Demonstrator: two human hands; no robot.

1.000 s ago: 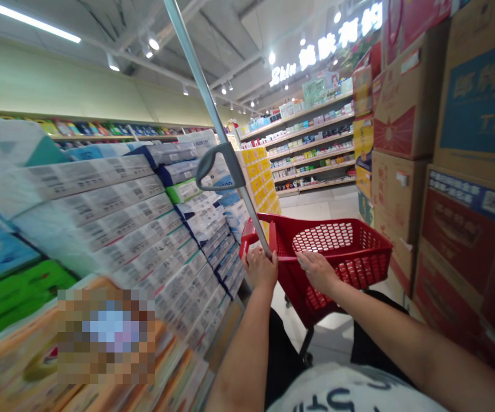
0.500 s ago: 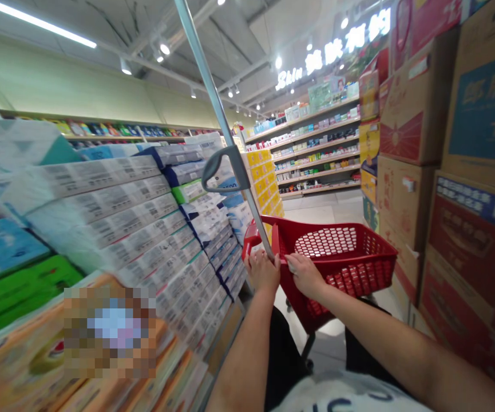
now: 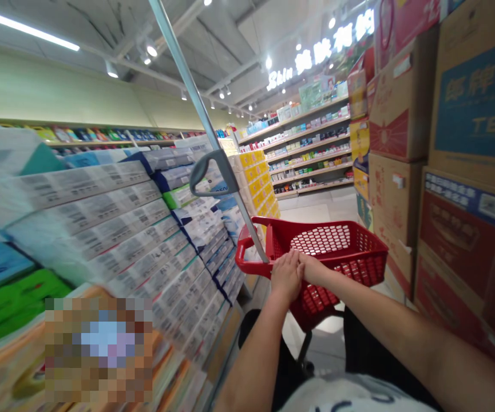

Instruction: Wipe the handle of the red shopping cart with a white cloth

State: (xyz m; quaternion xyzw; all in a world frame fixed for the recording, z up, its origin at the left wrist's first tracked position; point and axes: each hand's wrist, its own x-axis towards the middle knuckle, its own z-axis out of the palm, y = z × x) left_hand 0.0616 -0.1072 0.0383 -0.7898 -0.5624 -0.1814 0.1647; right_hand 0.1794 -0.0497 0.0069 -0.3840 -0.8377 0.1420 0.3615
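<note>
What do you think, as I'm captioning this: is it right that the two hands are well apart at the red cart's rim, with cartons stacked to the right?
Not quite: the head view shows the left hand and right hand together, touching, at the red cart's rim, with cartons stacked to the right.

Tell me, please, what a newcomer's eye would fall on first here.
Probably the red shopping cart, low centre, where the left hand and right hand meet at its near side. A metal pole with a grey handle slants up left from it; a lit white sign glows upper right.
</note>
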